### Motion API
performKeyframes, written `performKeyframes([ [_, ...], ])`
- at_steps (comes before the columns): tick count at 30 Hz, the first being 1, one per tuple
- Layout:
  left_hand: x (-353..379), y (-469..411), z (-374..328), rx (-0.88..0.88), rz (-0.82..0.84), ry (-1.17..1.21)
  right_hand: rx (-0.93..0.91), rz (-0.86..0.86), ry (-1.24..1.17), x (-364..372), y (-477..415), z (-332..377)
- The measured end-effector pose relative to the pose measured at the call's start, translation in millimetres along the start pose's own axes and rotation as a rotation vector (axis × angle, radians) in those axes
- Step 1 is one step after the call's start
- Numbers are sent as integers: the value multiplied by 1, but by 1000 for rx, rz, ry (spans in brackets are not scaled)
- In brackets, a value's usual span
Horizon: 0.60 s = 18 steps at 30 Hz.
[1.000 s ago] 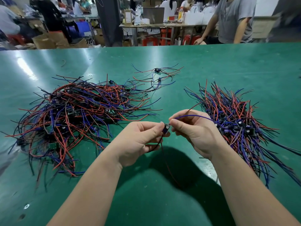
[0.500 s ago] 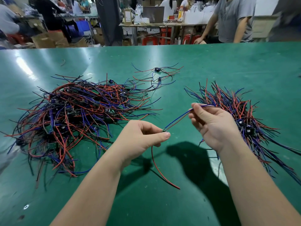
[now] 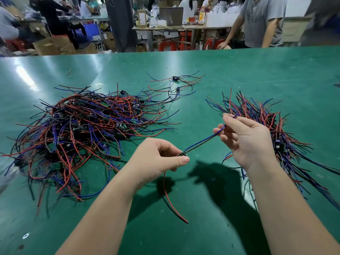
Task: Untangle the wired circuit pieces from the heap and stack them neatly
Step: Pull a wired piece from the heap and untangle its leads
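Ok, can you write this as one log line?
left hand pinches circuit piece | right hand pinches its blue wire | heap left | stack right

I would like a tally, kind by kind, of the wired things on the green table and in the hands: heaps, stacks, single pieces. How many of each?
Tangled heap: 1
Sorted stack: 1
Loose wired pieces lying apart beyond the heap: 2
Held wired piece, between left hand and right hand: 1
Total: 5

A grey-shirted person (image 3: 261, 19) stands beyond the green table (image 3: 257, 70).
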<state>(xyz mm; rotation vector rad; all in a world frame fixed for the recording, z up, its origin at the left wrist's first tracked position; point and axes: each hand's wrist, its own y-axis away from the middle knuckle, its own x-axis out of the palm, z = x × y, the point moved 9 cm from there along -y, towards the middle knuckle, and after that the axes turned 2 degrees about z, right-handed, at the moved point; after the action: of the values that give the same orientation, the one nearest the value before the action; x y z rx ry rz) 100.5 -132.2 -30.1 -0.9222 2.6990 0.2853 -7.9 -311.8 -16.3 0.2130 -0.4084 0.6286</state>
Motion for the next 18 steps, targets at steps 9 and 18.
performKeyframes([
  [9,-8,-1,-2,77,-162,-430,-32,-39,27,-6,1,5],
  [18,-8,3,-17,230,-231,-463,-18,-5,-52,-5,-2,7],
])
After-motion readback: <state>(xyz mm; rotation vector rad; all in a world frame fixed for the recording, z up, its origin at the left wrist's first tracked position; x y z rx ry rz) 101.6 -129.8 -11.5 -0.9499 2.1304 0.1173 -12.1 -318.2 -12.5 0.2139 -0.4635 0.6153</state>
